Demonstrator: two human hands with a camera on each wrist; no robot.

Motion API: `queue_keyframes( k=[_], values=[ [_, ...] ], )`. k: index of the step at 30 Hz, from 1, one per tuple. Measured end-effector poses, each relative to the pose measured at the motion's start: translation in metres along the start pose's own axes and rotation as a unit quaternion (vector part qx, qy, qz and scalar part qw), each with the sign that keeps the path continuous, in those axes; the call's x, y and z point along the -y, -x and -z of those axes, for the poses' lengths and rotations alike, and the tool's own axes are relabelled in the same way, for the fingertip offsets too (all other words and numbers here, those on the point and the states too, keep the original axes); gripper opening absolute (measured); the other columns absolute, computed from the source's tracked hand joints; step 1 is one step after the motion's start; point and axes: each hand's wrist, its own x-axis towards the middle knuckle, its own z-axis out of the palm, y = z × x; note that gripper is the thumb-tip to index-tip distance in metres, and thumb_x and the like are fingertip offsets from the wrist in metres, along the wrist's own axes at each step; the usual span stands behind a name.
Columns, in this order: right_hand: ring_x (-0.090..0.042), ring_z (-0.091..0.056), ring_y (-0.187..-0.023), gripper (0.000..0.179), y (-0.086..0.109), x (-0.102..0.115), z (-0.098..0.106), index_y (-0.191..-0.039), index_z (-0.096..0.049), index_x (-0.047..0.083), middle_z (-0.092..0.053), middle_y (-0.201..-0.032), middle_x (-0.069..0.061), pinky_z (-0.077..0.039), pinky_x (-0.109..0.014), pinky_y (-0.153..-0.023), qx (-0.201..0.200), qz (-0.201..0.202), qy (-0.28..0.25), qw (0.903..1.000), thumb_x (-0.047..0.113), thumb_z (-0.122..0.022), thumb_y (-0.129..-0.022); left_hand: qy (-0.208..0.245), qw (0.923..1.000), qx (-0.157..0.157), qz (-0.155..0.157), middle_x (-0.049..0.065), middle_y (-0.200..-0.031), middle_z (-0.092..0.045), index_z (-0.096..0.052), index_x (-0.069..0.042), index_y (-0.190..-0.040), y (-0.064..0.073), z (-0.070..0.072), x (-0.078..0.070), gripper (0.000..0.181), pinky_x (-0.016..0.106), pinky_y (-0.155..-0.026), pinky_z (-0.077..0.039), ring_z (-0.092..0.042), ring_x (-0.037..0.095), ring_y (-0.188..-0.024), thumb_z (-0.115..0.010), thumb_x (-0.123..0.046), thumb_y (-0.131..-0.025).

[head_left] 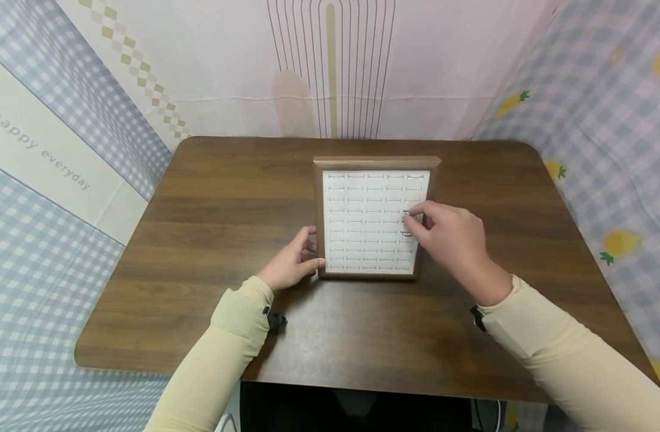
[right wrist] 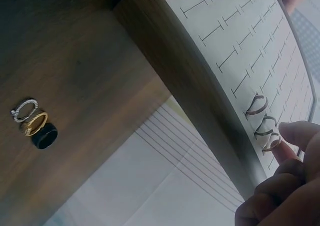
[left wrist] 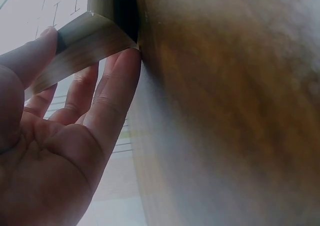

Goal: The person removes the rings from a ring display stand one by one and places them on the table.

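Observation:
A white ring display board (head_left: 374, 219) with rows of slits and a brown wooden frame stands on the table, its top edge appearing raised. My left hand (head_left: 291, 261) holds the frame's lower left, thumb at the front edge and fingers along the side and behind, as the left wrist view shows. At the board's right side, my right hand (head_left: 453, 237) pinches a gold-toned ring (right wrist: 272, 145) at a slit between thumb and index finger. Beside it, a dark-looking ring (right wrist: 266, 126) and another ring (right wrist: 257, 105) sit in the slits of the same column.
On the table right of the board, the right wrist view shows a silver ring (right wrist: 24, 110), a gold ring (right wrist: 36, 124) and a wide black ring (right wrist: 45, 137) close together. The brown table (head_left: 227, 198) has a patterned curtain (head_left: 216, 66) behind it and checked cloth at both sides.

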Motion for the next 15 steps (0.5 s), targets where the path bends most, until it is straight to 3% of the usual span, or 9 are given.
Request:
queue_keyframes(
  k=[15],
  values=[
    [-0.016, -0.044, -0.047, 0.016, -0.0062, 0.0048, -0.0008, -0.091, -0.078, 0.012, -0.058, -0.057, 0.003, -0.031, -0.030, -0.042, 0.016, -0.013, 0.007, 0.9998, 0.025, -0.068, -0.093, -0.005, 1.0000, 0.000, -0.001, 0.023, -0.124, -0.058, -0.028, -0.008, -0.151, -0.0003, 0.0005, 0.0008, 0.068, 0.051, -0.099, -0.050, -0.063, 0.041, -0.113, -0.068, -0.021, -0.097]
  ],
)
